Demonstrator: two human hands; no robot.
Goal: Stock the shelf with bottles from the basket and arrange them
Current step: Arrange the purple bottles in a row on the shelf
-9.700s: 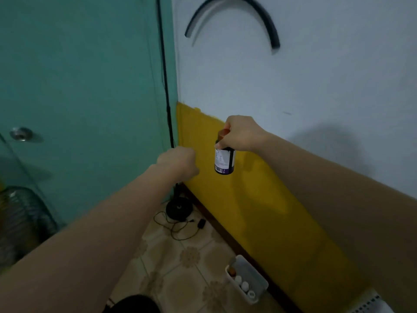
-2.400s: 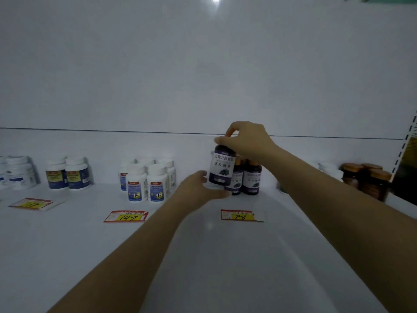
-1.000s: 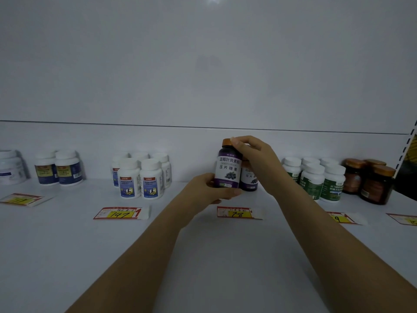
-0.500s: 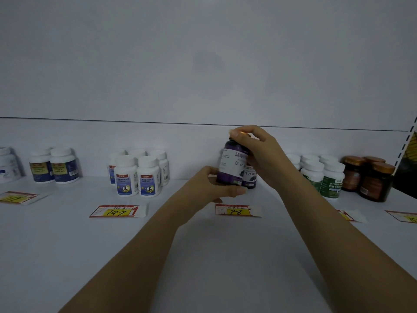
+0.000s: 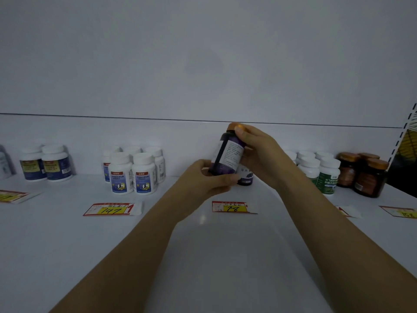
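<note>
A dark purple bottle (image 5: 228,155) with an orange cap is held tilted above the white shelf (image 5: 203,245), its small-print side label facing me. My right hand (image 5: 257,154) grips it at the cap and upper side. My left hand (image 5: 207,179) holds its base from below. Behind it on the shelf stands another purple bottle (image 5: 246,177), partly hidden by my hands. The basket is out of view.
White bottles with blue labels (image 5: 133,170) stand to the left, two more (image 5: 45,163) farther left. Green-label white bottles (image 5: 320,172) and brown jars (image 5: 365,172) stand on the right. Price tags "147" (image 5: 112,208) and "78" (image 5: 232,207) lie at the front.
The purple bottle has been lifted and turned in both hands, so its front label now faces away and the small-print side shows. Earlier, I carried it from the floor basket to the shelf.
</note>
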